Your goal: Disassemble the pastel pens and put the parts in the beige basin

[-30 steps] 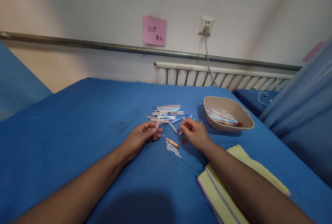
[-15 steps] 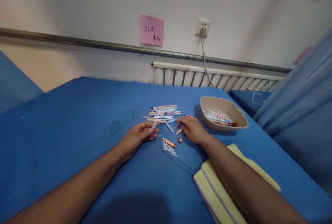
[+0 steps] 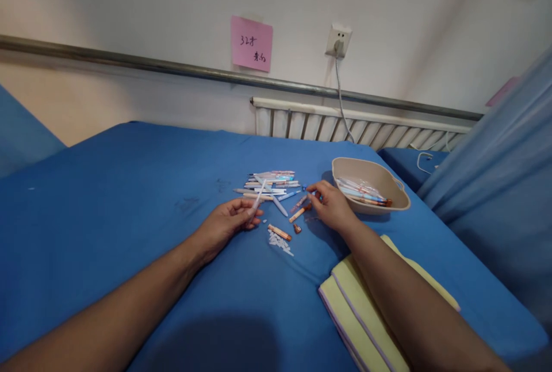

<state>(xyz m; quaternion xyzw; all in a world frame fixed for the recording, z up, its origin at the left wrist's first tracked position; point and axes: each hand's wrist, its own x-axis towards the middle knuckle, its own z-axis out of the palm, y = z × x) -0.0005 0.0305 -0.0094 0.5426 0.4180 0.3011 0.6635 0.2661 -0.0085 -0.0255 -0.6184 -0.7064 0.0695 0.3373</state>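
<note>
My left hand (image 3: 230, 222) is closed on a slim, pale pen part (image 3: 259, 195), which points up and away. Right of the loose pens, my right hand (image 3: 330, 204) has its thumb and fingertips drawn together; a small blue piece (image 3: 304, 188) shows at the fingertips, too small to name. Between the hands lie several pens and pen barrels (image 3: 269, 191). Nearer to me are orange-brown printed barrels (image 3: 279, 232), a small brown cap-like piece (image 3: 297, 227) and a little heap of short white pieces (image 3: 279, 242).
A beige basket (image 3: 401, 202) with pens in clear wrapping stands right of my right hand. Under my right forearm lies a folded yellow cloth (image 3: 357, 303). Everything rests on a blue-covered surface (image 3: 172, 159); behind it are a radiator (image 3: 302, 125) and a metal rail (image 3: 172, 70).
My right hand has shifted slightly right and up, away from the brown barrel, which now shows fully. My left hand keeps hold of the pale pen part.
</note>
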